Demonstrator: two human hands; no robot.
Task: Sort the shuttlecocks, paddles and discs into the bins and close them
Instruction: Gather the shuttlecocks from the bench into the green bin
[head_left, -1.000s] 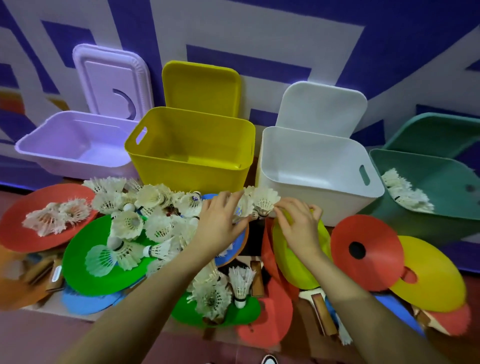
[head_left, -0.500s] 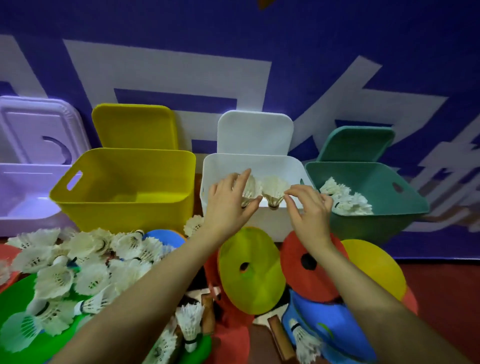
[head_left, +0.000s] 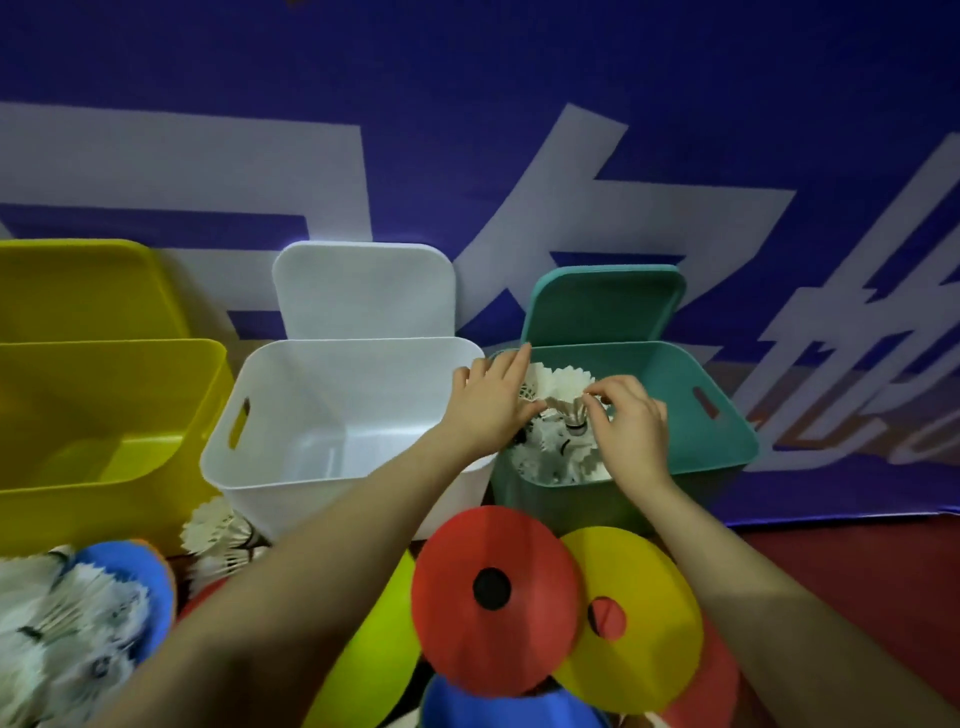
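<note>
Both my hands are over the open green bin (head_left: 691, 441). My left hand (head_left: 491, 402) grips a white shuttlecock (head_left: 535, 382) at the bin's left rim. My right hand (head_left: 631, 421) pinches another shuttlecock (head_left: 569, 387) by its feathers, cork down. Beneath them several white shuttlecocks (head_left: 550, 457) lie inside the bin. The white bin (head_left: 270, 457) and the yellow bin (head_left: 104, 415) stand open to the left with nothing visible inside. In front lie a red disc (head_left: 493, 551), a yellow disc (head_left: 654, 613), a lime disc (head_left: 374, 654) and a blue disc (head_left: 498, 706).
Lids lean on the wall behind the bins: green lid (head_left: 602, 304), white lid (head_left: 363, 291), yellow lid (head_left: 78, 286). More loose shuttlecocks (head_left: 62, 623) pile on a blue disc (head_left: 156, 587) at lower left. A purple banner (head_left: 519, 130) backs everything.
Both hands carried their shuttlecocks from the pile, across the white bin, to above the green bin. The view swung right, so the lilac bin has left the frame.
</note>
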